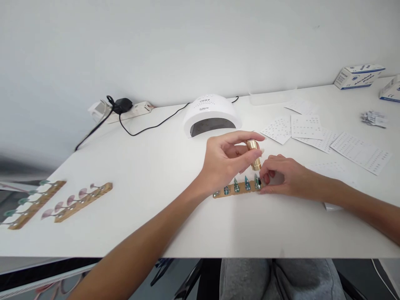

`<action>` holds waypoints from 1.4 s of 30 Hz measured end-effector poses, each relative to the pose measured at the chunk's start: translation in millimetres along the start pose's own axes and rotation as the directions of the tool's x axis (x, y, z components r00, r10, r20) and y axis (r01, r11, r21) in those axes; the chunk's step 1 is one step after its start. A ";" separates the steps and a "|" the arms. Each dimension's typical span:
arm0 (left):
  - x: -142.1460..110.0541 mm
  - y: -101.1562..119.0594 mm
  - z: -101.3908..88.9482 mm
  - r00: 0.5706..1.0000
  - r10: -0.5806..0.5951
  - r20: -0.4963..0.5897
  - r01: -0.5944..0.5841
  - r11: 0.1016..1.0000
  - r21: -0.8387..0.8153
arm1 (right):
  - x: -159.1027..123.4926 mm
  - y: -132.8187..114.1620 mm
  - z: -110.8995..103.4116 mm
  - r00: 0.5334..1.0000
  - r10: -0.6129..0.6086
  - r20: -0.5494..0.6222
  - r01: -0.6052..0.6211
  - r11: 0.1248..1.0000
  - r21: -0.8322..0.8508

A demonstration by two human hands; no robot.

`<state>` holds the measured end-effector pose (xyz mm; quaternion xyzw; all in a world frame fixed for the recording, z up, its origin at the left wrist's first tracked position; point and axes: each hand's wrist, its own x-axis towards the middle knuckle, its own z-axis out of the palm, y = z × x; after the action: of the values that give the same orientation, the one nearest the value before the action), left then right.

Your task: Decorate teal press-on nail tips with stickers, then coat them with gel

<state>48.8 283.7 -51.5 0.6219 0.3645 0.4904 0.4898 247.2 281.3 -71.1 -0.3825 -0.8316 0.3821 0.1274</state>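
Note:
My left hand [229, 158] is closed round a short, shiny gold tube [253, 155], which tilts down over the right end of a wooden display strip [231, 193]. Several blue-green decorated press-on nails [247, 183] stand in a row along this strip. At the strip's right end my right hand [281, 175] has its fingers pinched together beside the last press-on nail [256, 182]. Something small and dark shows by those fingertips, but what they hold is hidden.
A white nail lamp [212, 112] stands behind my hands. Sticker sheets [359, 152] spread to the right, with boxes of alcohol pads [359, 77] beyond. Two more wooden strips with nails, one pink [84, 202] and one green [39, 205], lie left. A black cable [153, 127] crosses the back.

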 end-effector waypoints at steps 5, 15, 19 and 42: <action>-1.3 -3.0 -1.3 0.997 -0.019 0.078 0.015 0.998 0.054 | 0.5 1.3 1.6 0.999 -0.031 -0.011 0.031 1.000 0.000; 5.7 -3.2 -3.3 0.995 0.051 -0.083 -0.050 0.999 0.019 | 1.4 1.9 1.4 0.999 -0.038 -0.016 0.038 0.999 -0.003; 2.7 -2.0 -4.4 0.999 -0.012 0.032 0.012 1.000 -0.004 | 1.0 0.8 0.4 1.000 -0.013 -0.001 0.013 1.000 -0.003; 2.7 -2.9 -2.4 0.995 0.068 -0.079 -0.070 0.997 -0.022 | 0.9 2.9 1.5 0.999 -0.045 -0.023 0.045 0.999 -0.010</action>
<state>47.2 287.5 -53.6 0.6082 0.3555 0.5357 0.4655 247.4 282.4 -74.3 -0.3686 -0.8402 0.3708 0.1438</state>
